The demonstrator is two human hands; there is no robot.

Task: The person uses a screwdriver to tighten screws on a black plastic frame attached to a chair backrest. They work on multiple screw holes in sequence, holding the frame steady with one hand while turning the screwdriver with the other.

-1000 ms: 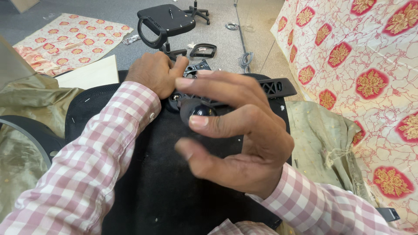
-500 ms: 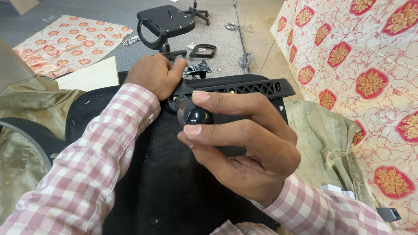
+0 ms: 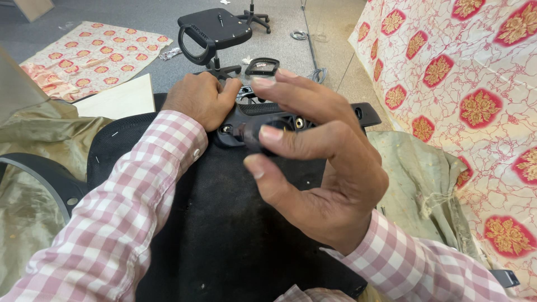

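- The right hand hovers spread over the middle of the scene, fingers apart and bent, thumb and forefinger curled toward a blurred dark knob; whether the fingertips actually pinch the knob I cannot tell.
- The left hand lies curled, knuckles up, pressing on the left end of a black plastic bracket (a long ribbed piece with two small bolt heads showing).
- The bracket runs from left to right along the far edge of a black fabric chair seat, which fills the near middle and lies under both forearms in pink checked sleeves.
- A curved black armrest shows at the near left, over olive cloth.
- More olive cloth lies to the right of the seat.
- Beyond the hands, on the grey floor, stands another black chair part with a loop handle, and a small black ring-shaped piece lies just right of it.
- A red-and-cream patterned sheet covers the right side; a similar patterned piece lies far left.
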